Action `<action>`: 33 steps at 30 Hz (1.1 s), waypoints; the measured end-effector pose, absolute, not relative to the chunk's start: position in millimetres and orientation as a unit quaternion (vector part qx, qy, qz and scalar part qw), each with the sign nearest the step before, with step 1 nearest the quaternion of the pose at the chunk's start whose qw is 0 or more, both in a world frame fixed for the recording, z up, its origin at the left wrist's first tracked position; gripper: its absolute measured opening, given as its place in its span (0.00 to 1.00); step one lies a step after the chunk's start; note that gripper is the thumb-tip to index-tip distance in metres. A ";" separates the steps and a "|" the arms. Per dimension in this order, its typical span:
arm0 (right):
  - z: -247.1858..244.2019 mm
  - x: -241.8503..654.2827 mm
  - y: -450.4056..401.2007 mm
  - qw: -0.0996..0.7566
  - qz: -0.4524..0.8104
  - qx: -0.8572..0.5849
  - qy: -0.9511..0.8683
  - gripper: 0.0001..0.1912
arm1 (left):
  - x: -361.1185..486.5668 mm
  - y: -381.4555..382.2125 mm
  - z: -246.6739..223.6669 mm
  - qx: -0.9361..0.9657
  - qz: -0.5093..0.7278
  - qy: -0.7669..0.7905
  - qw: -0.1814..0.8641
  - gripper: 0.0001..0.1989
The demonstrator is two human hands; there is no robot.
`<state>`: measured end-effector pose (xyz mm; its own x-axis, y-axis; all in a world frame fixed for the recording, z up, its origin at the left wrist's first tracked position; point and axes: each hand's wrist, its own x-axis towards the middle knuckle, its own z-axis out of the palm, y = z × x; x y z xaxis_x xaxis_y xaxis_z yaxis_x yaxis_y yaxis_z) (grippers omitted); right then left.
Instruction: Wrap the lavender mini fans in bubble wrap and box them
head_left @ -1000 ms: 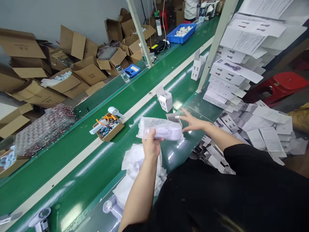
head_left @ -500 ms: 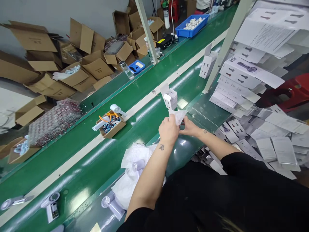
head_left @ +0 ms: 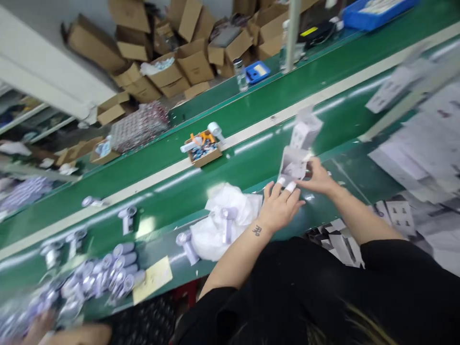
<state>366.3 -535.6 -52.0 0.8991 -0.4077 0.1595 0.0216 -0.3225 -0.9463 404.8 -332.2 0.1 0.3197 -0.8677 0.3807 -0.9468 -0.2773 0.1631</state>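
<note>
While the frame is blurred from motion, at the lower left a heap of small lilac cylinder devices [head_left: 108, 278] lies on the green counter [head_left: 168, 206], and a yellow paper note [head_left: 153, 285] lies just beside it on the right. At the very bottom left another person's hand [head_left: 39, 326] shows, too blurred to tell more. In the upper left many open cardboard boxes [head_left: 158, 72] are piled on the floor behind the counter. Near the centre of the frame a small open carton with orange pliers [head_left: 201, 149] stands on the far belt, next to the pale stripe. Below it a white pile of bubble wrap bags [head_left: 223, 220] lies at the near edge of the counter, with one lilac device on top. Right of this pile is the left hand [head_left: 280, 206]; its fingers [head_left: 278, 184] are loosely spread and lie against the lower edge of a small white product box [head_left: 293, 165], with white tape on two fingertips. The right hand [head_left: 318, 177] is just beside, its fingers pinching the right side of the same box, which is held low above the counter, a little right of the centre. Above it a second white box [head_left: 305, 132] stands upright with an open flap. At the right edge of the frame, flat printed box blanks [head_left: 424, 153] lie in stacks, very blurred
</note>
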 end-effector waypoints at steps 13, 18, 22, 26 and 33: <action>-57.1 538.6 -503.1 0.426 -0.071 -0.901 0.043 0.40 | 468.0 33.0 -81.2 0.948 -0.126 0.239 0.166 0.18; -21.2 484.1 -458.5 0.374 -0.222 -0.891 0.133 0.26 | 459.1 52.4 -106.9 0.936 -0.142 0.238 0.219 0.16; -26.1 423.2 -361.0 0.540 -0.140 -0.797 0.231 0.11 | 448.2 32.2 -98.8 0.872 -0.070 0.275 0.399 0.19; -52.1 404.8 -261.0 0.812 0.188 -0.516 0.197 0.18 | 427.6 -38.6 -79.4 0.695 -0.126 0.187 0.683 0.17; -52.0 422.8 -268.0 0.893 0.080 -0.368 0.245 0.13 | 522.4 -99.7 -56.4 0.861 -0.156 0.029 0.484 0.20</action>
<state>422.8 -268.0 -52.0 0.8670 -0.0380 -0.4969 -0.3233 0.7159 -0.6188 522.4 -99.7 -56.4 0.9497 -0.1013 -0.2962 0.2004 -0.5303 0.8238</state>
